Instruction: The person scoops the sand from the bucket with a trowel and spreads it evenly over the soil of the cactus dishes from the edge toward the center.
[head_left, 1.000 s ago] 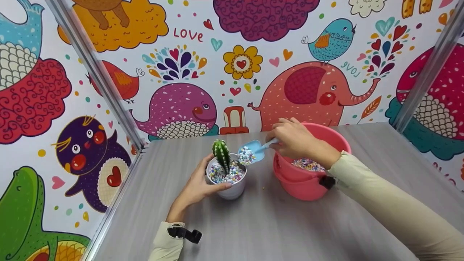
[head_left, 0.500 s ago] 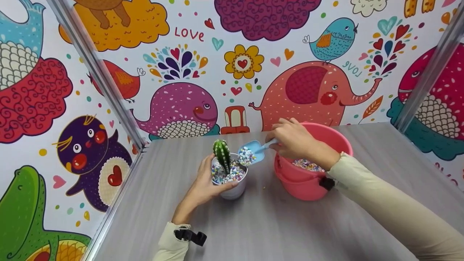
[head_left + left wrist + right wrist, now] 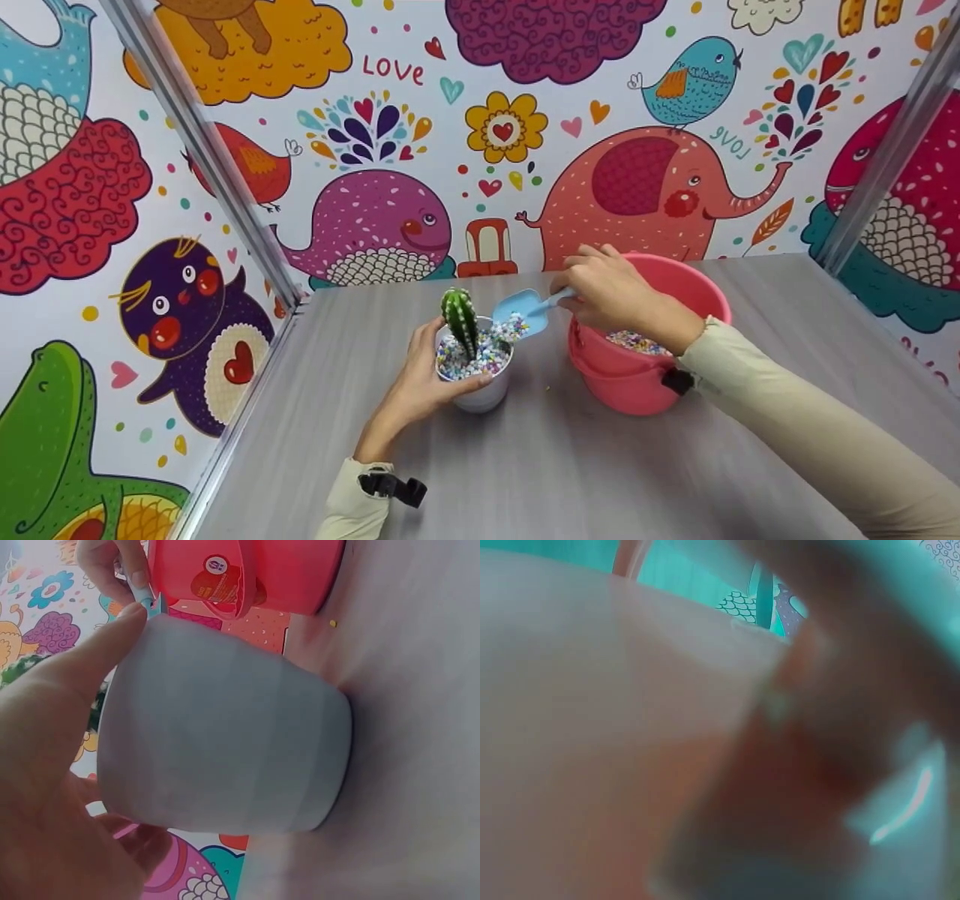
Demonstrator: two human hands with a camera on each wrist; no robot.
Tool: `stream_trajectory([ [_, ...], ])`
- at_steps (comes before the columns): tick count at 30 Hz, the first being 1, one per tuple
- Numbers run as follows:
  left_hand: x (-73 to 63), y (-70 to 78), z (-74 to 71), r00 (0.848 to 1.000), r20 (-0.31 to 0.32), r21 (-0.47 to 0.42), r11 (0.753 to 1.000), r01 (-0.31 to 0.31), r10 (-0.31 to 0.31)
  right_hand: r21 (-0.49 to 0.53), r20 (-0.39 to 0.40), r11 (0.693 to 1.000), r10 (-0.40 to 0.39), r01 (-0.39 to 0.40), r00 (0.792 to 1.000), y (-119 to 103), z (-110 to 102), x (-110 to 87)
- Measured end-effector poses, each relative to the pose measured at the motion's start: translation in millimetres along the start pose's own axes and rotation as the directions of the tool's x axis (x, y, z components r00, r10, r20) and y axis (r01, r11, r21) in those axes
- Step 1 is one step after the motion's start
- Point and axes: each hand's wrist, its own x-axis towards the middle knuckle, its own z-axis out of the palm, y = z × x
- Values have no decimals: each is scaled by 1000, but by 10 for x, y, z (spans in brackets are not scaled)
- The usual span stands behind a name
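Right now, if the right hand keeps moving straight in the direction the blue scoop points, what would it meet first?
Probably the cactus in the white pot: the right hand aims the blue scoop left, over its rim. Depth is unclear.

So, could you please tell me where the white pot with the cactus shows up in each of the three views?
Head: the white pot stands left of centre on the table, gripped by the left hand.
Left wrist: the pot fills the middle of the frame.
Right wrist: too blurred to tell; no pot can be made out.
Shared landmark: the pink bucket, seen top centre in the left wrist view.
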Motion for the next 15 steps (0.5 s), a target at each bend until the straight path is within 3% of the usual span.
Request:
stream_trajectory([
  [11,-2,-71,-93,1000,23,-66,998,14,-12,-10,-5,1000,-3,3,1000,-4,7,-4],
  [15,3,-76,-85,1000,26,-50,999,2,-1,-10,-12,1000,-9,9,1000,-12,10,-9],
])
